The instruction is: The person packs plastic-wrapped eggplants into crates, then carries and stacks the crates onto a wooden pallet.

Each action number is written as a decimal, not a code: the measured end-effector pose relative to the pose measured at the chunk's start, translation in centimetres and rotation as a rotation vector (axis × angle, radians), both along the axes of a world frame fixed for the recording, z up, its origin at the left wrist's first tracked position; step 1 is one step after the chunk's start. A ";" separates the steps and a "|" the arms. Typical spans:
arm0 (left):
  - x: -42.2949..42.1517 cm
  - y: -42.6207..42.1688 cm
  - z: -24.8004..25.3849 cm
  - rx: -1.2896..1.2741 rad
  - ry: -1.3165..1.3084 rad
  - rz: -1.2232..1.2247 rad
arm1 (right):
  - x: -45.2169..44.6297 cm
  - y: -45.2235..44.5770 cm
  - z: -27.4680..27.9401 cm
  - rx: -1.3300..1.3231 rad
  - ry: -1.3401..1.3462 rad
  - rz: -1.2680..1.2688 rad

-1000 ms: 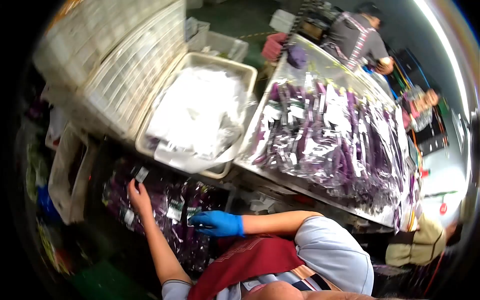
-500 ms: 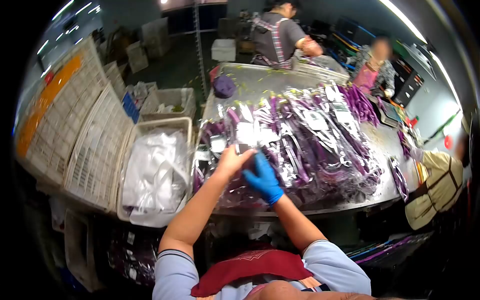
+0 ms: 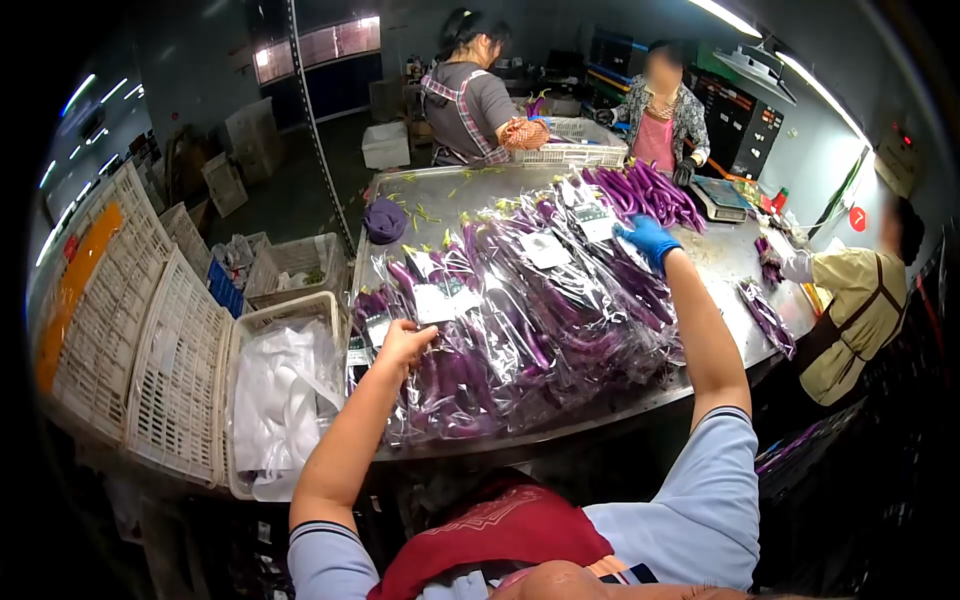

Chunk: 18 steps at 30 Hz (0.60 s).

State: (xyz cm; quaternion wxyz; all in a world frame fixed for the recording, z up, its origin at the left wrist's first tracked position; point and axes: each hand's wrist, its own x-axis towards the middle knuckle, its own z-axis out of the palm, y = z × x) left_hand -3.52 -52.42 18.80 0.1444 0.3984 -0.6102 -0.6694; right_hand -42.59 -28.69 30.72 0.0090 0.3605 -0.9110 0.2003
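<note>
Clear bags of purple eggplants (image 3: 520, 320) with white labels lie side by side in a long pile on the metal table (image 3: 440, 185). My bare left hand (image 3: 405, 343) rests at the left part of the pile, thumb and fingers apart, touching a bag near its label. At the pile's far right side is my right hand (image 3: 650, 240) in a blue glove, its fingers spread over the top of a bag beside a label. Loose eggplants (image 3: 645, 190) lie just beyond the right hand.
At left stand a crate of white plastic bags (image 3: 285, 400) and upright white crates (image 3: 180, 370). A purple cloth-like bundle (image 3: 384, 220) lies on the table's left. Two people work across the table; another person (image 3: 860, 300) stands at right, near a scale (image 3: 720, 200).
The view has swung from the lower bags over to the table. My hands, close together half a second ago, have moved apart, left hand leftward and right hand to the far right of the pile.
</note>
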 end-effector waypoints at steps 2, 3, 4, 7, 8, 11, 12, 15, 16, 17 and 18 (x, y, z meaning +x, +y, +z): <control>0.6 3.1 3.7 -0.002 0.024 0.138 | 2.5 0.1 -0.3 -0.157 -0.149 0.150; 0.4 3.1 3.7 0.068 0.083 0.085 | 2.3 -0.5 -0.1 -0.124 -0.255 0.089; 0.3 3.3 4.0 0.140 0.138 0.033 | 2.3 -1.2 0.0 -0.087 -0.364 0.028; -0.9 2.7 2.5 0.216 0.184 0.031 | 0.2 -1.4 -1.3 -0.098 -0.448 0.161; -1.2 2.9 1.7 0.232 0.259 0.048 | -2.9 -2.0 -3.6 -0.109 -0.381 0.249; -1.0 0.5 -2.1 0.263 0.234 0.110 | 3.5 -1.3 1.6 -0.096 -0.555 0.103; -0.6 0.0 -3.2 0.286 0.269 0.162 | 3.0 -1.3 1.8 -0.085 -0.579 0.098; 3.8 2.0 0.6 0.427 0.673 0.082 | -0.2 -2.0 2.4 0.056 -0.683 0.117; 5.6 2.4 1.8 0.468 0.784 0.090 | 0.8 -3.1 3.5 0.054 -0.691 0.138; 7.6 2.6 2.5 0.446 0.880 0.037 | 2.8 -3.5 5.1 -0.013 -0.677 0.161; 9.9 2.6 2.8 0.410 0.975 0.003 | 5.6 -4.2 6.9 -0.110 -0.666 0.190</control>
